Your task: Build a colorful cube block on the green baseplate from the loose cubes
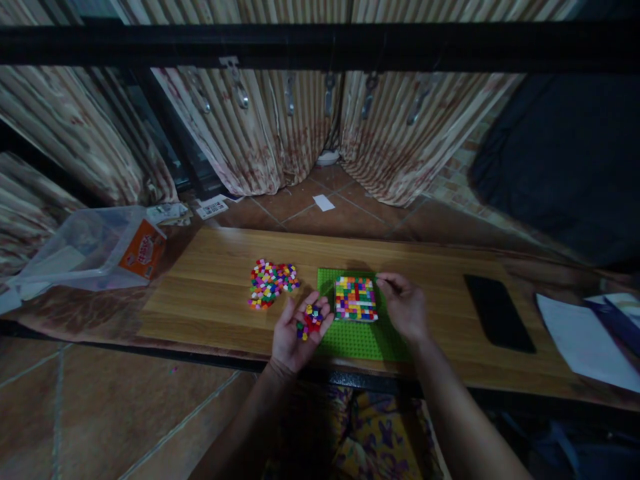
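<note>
My left hand [293, 333] is palm up and cupped, holding a small heap of colourful toy bricks [313, 320]. In front of my right hand [404, 305], a square block of many-coloured bricks [355, 299] sits on a green studded baseplate [363, 343]. The fingers of my right hand are pinched together at the block's far right corner; whatever is between them is too small to make out. Left of the baseplate, a loose pile of small bricks [267, 283] lies on the wooden board.
On the wooden board [200, 287] a black flat slab [499, 313] lies to the right, with white paper [590, 340] beyond it. A clear plastic bin [95, 247] with an orange label stands at the left. Curtains [280, 133] hang behind a dark bar [320, 47].
</note>
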{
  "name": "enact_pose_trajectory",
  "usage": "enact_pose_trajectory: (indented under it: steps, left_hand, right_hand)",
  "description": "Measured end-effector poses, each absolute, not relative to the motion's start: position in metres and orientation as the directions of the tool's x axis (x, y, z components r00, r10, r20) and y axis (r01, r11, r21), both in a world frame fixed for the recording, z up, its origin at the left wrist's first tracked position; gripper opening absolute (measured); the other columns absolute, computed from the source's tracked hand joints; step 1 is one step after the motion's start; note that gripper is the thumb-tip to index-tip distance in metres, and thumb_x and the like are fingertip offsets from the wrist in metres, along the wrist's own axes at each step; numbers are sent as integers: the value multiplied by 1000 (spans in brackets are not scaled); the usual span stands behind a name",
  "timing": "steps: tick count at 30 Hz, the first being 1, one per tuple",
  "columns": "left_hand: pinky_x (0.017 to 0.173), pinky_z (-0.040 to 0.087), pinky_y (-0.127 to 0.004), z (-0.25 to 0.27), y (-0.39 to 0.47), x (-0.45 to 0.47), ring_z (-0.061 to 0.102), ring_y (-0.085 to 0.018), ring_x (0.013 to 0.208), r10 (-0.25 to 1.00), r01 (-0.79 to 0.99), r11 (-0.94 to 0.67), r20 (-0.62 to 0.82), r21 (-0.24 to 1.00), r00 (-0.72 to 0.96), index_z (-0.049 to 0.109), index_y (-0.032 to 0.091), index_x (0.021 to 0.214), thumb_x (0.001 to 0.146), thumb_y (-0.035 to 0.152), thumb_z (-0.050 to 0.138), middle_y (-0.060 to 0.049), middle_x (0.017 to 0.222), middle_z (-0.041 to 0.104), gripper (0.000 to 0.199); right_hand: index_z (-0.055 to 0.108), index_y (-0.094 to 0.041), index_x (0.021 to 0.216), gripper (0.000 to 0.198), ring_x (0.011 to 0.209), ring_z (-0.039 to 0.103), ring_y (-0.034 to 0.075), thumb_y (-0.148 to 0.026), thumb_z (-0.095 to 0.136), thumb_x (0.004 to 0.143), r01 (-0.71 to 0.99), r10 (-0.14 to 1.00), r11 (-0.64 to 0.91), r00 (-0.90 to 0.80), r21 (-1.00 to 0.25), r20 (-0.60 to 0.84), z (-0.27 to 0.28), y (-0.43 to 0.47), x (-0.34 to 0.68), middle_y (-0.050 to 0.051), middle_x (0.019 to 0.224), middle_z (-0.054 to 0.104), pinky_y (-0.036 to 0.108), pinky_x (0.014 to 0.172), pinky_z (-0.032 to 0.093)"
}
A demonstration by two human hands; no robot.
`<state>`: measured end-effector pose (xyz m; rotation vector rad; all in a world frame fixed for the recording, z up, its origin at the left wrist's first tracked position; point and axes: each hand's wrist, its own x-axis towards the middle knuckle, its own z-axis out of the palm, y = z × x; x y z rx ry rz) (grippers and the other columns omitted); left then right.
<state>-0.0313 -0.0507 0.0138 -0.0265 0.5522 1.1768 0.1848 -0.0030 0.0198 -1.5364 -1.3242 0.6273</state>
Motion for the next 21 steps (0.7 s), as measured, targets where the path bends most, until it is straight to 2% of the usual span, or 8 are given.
enact_pose_trajectory:
  steps: [6, 16, 21]
  left_hand:
    - [90, 51, -36, 13, -50, -31, 65, -19, 88, 864, -877, 403, -424, 262, 271, 65, 9, 105, 91, 45, 44, -14, 101, 68, 44]
    - [91, 51, -37, 13, -50, -31, 65, -19, 89, 863, -879, 403, -424, 253, 274, 64, 9, 105, 90, 44, 45, -14, 101, 68, 43]
    - [91, 51, -37, 14, -50, -31, 65, -19, 88, 863, -880, 404, -423, 250, 276, 64, 10, 105, 90, 45, 45, -14, 101, 68, 42]
  right_hand:
    - [71, -19, 86, 26, 85, 64, 22, -39, 57, 78, 456, 969, 78, 174, -886, 175, 17, 2, 187, 8, 91, 72, 37, 81, 48]
    - [71, -19, 86, 27, 85, 65, 21, -39, 56, 78, 524, 986, 46, 111, -850, 121, 24, 6, 191, 7, 91, 73, 36, 81, 48]
    - [71, -19, 84, 25, 83, 65, 20, -37, 55, 78, 545, 988, 85, 61, -834, 140, 27, 9, 192, 5, 88, 73, 35, 81, 48]
